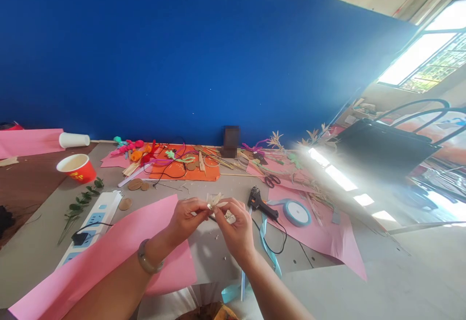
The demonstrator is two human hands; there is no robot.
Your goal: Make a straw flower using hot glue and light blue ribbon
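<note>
The left hand and the right hand both pinch a small pale woven straw piece just above the grey tabletop, near a black plastic glue gun. The yellow print on the red paper cup is too small to read.

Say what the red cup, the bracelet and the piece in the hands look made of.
Red cup: likely paper, matte, white inside.
Bracelet: perhaps jade or glass, smooth, glossy, greyish.
Pale piece: probably dried straw or leaf, flat tan strips.

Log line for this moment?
left hand: pinches pale straw piece | right hand: pinches it too | glue gun: lies beside right hand
</note>
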